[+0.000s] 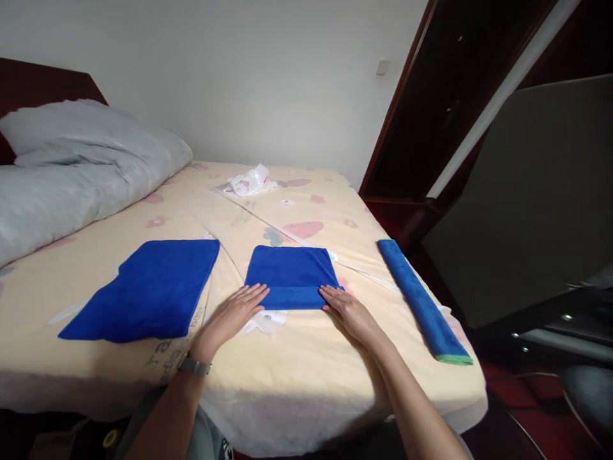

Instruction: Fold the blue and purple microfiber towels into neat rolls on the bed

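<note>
In the head view a blue cloth (pixel 293 267) lies on the bed in front of me, its near edge folded over into a flat band. My left hand (pixel 246 303) rests flat on the left end of that band, fingers stretched out. On the band's right end lies my right hand (pixel 345 309), also flat with its fingers extended. A second blue cloth (pixel 153 291) is spread out to the left, one corner angled toward me. To the right, a long, narrow folded blue towel (pixel 421 297) with green ends lies along the bed's edge.
The bed (pixel 297 377) has a patterned cream sheet. A crumpled white plastic bag (pixel 251 181) sits near the wall. A grey quilt (pixel 86 153) is bunched at the left. Beyond the bed's right edge are a dark door (pixel 431 102) and a large dark panel (pixel 536 185).
</note>
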### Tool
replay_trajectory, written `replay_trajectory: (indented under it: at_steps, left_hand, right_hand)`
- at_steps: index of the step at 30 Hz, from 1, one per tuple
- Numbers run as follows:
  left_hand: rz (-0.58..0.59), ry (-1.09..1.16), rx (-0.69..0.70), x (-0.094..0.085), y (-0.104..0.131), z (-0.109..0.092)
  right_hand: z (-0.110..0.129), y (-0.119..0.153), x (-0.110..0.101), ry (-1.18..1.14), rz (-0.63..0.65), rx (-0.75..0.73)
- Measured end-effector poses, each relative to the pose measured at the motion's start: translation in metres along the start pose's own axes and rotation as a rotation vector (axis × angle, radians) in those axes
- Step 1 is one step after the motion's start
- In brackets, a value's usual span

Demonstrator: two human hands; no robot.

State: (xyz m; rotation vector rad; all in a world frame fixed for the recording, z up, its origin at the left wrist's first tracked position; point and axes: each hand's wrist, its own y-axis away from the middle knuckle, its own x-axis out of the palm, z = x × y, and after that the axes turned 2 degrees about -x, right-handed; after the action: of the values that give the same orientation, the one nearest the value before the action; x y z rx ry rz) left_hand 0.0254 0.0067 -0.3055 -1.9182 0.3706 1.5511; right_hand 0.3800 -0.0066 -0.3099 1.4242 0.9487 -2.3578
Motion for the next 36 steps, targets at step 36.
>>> replay_trajectory:
  at_steps: [36]
  left_hand:
    - [-0.048,0.031,0.040,0.009,-0.010,-0.018]
  right_hand:
    - [0.022,-0.015,0.011,-0.077,-0.028,0.064]
